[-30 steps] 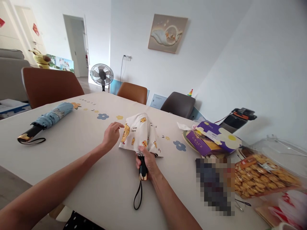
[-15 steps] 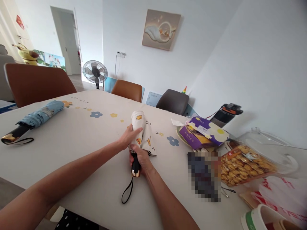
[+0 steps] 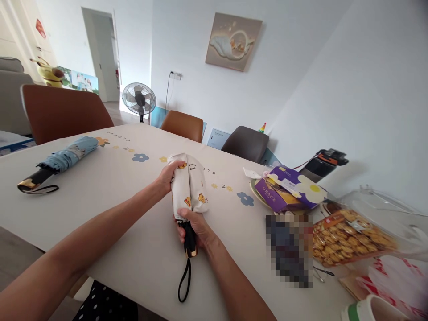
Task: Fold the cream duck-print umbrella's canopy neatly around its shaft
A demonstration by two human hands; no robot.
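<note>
Both my hands hold a folded white umbrella [image 3: 182,191] with small yellow duck prints, above the near middle of the table. My left hand [image 3: 169,174] wraps the cloth near its far end, thumb on top. Lower down, my right hand [image 3: 192,225] grips where the cloth meets the black handle, its thumb lying over the fabric. A gold cap ends the handle, and a black wrist strap [image 3: 184,281] dangles from it. One flap of cloth hangs loosely on the right side. Away to the left lies a furled light-blue umbrella [image 3: 68,156] with a black and gold handle.
The white table [image 3: 133,232] has printed flowers. On its right stand a purple box [image 3: 284,189], a black bottle [image 3: 319,167], a clear tub of cookies [image 3: 354,236], a plastic bag [image 3: 397,281] and a paper cup [image 3: 371,310]. Chairs [image 3: 183,126] line the far side.
My left hand has slid toward the umbrella's far end. The umbrella has turned, so printed lettering now shows and its top leans left. The camera view has shifted slightly left.
</note>
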